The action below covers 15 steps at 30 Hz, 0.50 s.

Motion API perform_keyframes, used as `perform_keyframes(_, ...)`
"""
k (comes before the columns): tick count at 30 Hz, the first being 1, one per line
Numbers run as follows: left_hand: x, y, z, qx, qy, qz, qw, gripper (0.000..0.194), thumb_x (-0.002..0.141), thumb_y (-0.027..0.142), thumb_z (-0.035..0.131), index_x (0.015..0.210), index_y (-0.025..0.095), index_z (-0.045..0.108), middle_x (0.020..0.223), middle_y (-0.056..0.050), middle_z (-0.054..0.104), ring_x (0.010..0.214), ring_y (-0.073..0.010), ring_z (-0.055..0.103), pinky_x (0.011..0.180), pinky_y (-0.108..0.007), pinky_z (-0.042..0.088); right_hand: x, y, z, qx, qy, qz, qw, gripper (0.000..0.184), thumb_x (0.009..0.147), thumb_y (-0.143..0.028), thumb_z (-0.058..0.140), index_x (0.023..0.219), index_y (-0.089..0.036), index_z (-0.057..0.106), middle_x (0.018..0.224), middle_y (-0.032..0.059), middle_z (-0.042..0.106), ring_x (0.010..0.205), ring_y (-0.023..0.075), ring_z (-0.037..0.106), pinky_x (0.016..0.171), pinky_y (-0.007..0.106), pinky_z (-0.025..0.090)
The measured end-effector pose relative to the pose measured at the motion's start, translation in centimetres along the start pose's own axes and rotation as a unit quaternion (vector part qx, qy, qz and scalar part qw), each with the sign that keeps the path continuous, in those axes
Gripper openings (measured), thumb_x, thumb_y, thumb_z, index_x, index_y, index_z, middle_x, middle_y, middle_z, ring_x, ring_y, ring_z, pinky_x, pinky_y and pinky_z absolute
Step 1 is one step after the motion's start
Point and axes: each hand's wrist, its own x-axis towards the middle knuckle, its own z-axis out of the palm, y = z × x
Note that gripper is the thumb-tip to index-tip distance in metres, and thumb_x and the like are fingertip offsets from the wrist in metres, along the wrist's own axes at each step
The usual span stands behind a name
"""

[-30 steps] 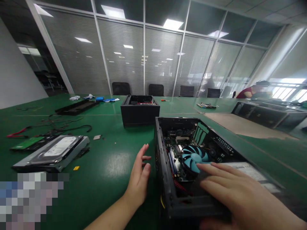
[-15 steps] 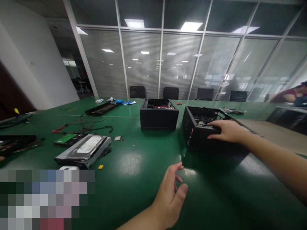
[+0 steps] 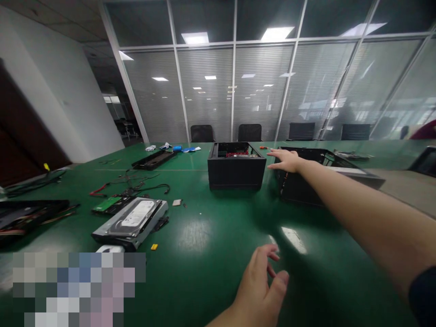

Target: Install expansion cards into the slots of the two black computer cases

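My right hand (image 3: 284,160) reaches forward with fingers spread, holding nothing. It hovers between two black computer cases, overlapping the near left corner of the right-hand case (image 3: 301,188); whether it touches that case I cannot tell. The other open-topped case (image 3: 236,174) stands just left of my fingertips, with red parts showing inside. My left hand (image 3: 262,284) is raised over the green table (image 3: 190,277) at the bottom centre, its fingers loosely curled and apart from the thumb, with nothing in it.
A hard drive on a metal bay (image 3: 136,215), a green circuit board (image 3: 107,203), loose cables (image 3: 153,187) and a small yellow piece (image 3: 154,247) lie to the left. Farther back are a black tray-like panel (image 3: 154,160) and an orange-handled screwdriver (image 3: 263,147). Chairs (image 3: 250,132) line the far side.
My right hand has come off the right-hand case's rim and moved left and forward, its fingers spreading. The view has shifted slightly. My left hand keeps its shape.
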Motion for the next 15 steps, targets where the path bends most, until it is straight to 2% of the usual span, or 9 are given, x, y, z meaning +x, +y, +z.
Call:
perform_keyframes(3, 0.0, 0.2, -0.1, 0.008, -0.012, -0.010, 1.000, 0.045, 0.091, 0.042, 0.048, 0.134, 0.027, 0.041, 0.119, -0.007, 0.053, 0.086, -0.0163, 0.053, 0.076, -0.034, 0.045, 2.7, -4.1, 1.2, 0.008, 0.018, -0.007, 1.000, 0.088, 0.080, -0.074, 0.044, 0.147, -0.018, 0.035, 0.151, 0.0174, 0.035, 0.134, 0.0363, 0.034, 0.106, 0.056, 0.028)
perform_keyframes(5, 0.1, 0.3, -0.2, 0.007, -0.016, -0.013, 1.000, 0.043, 0.091, 0.041, 0.049, 0.131, 0.027, 0.043, 0.117, -0.006, 0.054, 0.085, -0.0161, 0.053, 0.075, -0.034, 0.044, 4.0, -6.6, 2.1, 0.014, 0.003, -0.030, 0.999, 0.094, 0.078, -0.075, 0.047, 0.148, -0.014, 0.031, 0.148, 0.0198, 0.037, 0.132, 0.0355, 0.036, 0.106, 0.054, 0.029)
perform_keyframes(7, 0.3, 0.4, -0.3, 0.001, -0.013, -0.013, 1.000, 0.041, 0.091, 0.041, 0.049, 0.129, 0.027, 0.045, 0.115, -0.006, 0.055, 0.084, -0.0155, 0.052, 0.076, -0.033, 0.044, 4.8, -8.6, 3.0, -0.008, -0.019, -0.055, 0.998, 0.098, 0.072, -0.075, 0.055, 0.146, -0.014, 0.034, 0.145, 0.0208, 0.039, 0.130, 0.0368, 0.037, 0.105, 0.056, 0.029)
perform_keyframes(10, 0.3, 0.4, -0.4, -0.001, -0.015, -0.015, 1.000, 0.042, 0.091, 0.043, 0.048, 0.129, 0.026, 0.045, 0.113, -0.006, 0.056, 0.082, -0.0148, 0.052, 0.074, -0.033, 0.044, 5.1, -10.0, 3.5, -0.047, -0.018, -0.046, 0.998, 0.092, 0.068, -0.072, 0.062, 0.137, -0.014, 0.044, 0.135, 0.0218, 0.043, 0.124, 0.0381, 0.039, 0.101, 0.056, 0.032)
perform_keyframes(15, 0.1, 0.5, -0.3, 0.005, -0.019, -0.017, 1.000, 0.043, 0.089, 0.042, 0.051, 0.128, 0.025, 0.046, 0.111, -0.006, 0.056, 0.079, -0.0149, 0.052, 0.070, -0.032, 0.045, 3.8, -10.3, 3.0, -0.063, 0.006, -0.045, 0.997, 0.075, 0.073, -0.064, 0.063, 0.127, -0.014, 0.050, 0.127, 0.0197, 0.046, 0.119, 0.0358, 0.040, 0.095, 0.051, 0.038)
